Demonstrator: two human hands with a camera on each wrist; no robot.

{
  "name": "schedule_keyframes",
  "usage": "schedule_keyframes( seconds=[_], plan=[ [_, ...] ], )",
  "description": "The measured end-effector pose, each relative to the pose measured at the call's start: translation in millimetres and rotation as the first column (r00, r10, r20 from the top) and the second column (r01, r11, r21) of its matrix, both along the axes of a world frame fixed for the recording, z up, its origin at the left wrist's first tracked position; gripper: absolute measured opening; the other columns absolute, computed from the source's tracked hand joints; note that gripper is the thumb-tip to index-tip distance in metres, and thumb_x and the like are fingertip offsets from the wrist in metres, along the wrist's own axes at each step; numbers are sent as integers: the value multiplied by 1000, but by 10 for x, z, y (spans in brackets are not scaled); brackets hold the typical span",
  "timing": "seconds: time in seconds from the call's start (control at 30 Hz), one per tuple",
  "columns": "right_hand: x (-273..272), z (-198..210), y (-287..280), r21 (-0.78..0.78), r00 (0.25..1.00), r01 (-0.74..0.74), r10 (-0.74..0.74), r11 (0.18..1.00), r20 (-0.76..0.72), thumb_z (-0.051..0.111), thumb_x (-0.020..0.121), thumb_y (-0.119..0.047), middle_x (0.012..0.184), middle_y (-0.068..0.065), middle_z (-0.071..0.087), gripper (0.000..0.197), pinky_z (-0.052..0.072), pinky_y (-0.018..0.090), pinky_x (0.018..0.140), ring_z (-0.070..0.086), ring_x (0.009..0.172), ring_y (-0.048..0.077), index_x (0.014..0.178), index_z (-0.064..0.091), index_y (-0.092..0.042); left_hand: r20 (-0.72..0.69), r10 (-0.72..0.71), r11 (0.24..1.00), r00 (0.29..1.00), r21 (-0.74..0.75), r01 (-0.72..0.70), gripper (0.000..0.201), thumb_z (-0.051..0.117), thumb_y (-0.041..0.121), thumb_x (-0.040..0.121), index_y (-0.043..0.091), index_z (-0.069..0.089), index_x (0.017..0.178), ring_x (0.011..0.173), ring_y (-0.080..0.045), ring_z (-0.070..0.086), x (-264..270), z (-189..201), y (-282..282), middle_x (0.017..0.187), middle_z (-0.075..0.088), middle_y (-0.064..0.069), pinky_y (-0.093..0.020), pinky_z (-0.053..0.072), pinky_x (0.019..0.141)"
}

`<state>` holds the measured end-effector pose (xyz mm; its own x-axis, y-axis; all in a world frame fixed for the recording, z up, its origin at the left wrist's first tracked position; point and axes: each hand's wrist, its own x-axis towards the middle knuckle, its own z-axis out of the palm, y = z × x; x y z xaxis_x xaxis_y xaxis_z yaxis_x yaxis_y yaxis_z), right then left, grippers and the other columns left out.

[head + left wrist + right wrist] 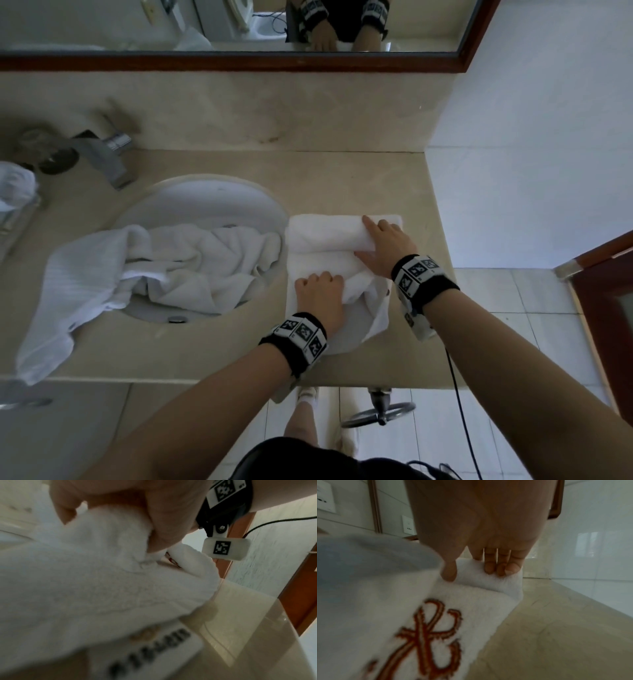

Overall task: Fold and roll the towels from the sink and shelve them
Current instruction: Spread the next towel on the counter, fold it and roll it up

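Rolling towel (329,240) on table (205,349) beside sink (205,202): soft, light, prone to unroll. Right hand (383,246) flat, fingers extended, pressing rolled end. Left hand (320,291) curled, gripping loose end. Take hold at roll's ends.

Beige stone counter (212,346), wood-framed mirror (239,63), white wall (534,102), seemingly tiled floor (513,308).

Left hand (320,294): fingers curled, gripping cloth, forearm running toward 7 o'clock.
Right hand (385,245): fingers extended toward 11 o'clock, pressing flat.
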<state>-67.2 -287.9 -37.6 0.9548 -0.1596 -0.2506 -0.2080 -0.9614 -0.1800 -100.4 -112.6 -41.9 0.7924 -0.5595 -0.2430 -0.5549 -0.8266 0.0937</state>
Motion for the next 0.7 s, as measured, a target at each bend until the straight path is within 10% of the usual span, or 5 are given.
schedule_keyframes(
  seconds=[0.1, 0.23, 0.4, 0.57, 0.7],
  plan=[
    [-1, 23, -21, 9, 1000, -10, 10, 1000, -13, 49, 92, -47, 143, 8, 39, 75, 42, 41, 103, 41, 127, 29, 151, 14, -19, 17, -136, 991, 991, 2, 136, 31, 42, 10, 87, 15, 56, 114, 102, -29, 55, -55, 34, 151, 109, 58, -6, -37, 39, 85],
    [38, 61, -38, -7, 999, -24, 24, 1000, -26, 49, 92, -48, 146, 9, 37, 73, 40, 42, 106, 40, 130, 30, 151, 16, -18, 121, -275, 961, 954, 53, 271, 31, 35, 11, 70, 18, 65, 71, 62, -23, 61, -59, 113, 481, 65, 60, -1, -26, 44, 54],
    [36, 35, 5, -36, 999, -39, 38, 999, -27, 50, 91, -47, 146, 7, 37, 72, 42, 41, 102, 39, 130, 29, 150, 19, -19, -269, -238, 912, 933, 269, 310, 22, 46, 11, 88, 16, 56, 107, 107, -27, 53, -174, 191, 710, 114, 59, -6, -34, 40, 85],
    [38, 28, 1, -43, 998, -54, 53, 998, -30, 51, 91, -45, 145, 7, 37, 72, 42, 42, 100, 40, 129, 30, 150, 18, -20, -120, -108, 988, 987, -119, 94, 31, 59, 42, 77, 18, 55, 96, 96, -23, 54, -229, 228, 464, 102, 56, -2, -32, 44, 80],
    [27, 14, 2, -34, 998, -53, 52, 998, -36, 51, 91, -45, 145, 8, 35, 73, 43, 42, 100, 39, 129, 30, 150, 16, -20, 20, -311, 935, 950, -172, 309, 65, 62, 63, 71, 15, 55, 115, 100, -24, 51, -361, 106, 41, 113, 55, -4, -38, 45, 86]
  ],
)
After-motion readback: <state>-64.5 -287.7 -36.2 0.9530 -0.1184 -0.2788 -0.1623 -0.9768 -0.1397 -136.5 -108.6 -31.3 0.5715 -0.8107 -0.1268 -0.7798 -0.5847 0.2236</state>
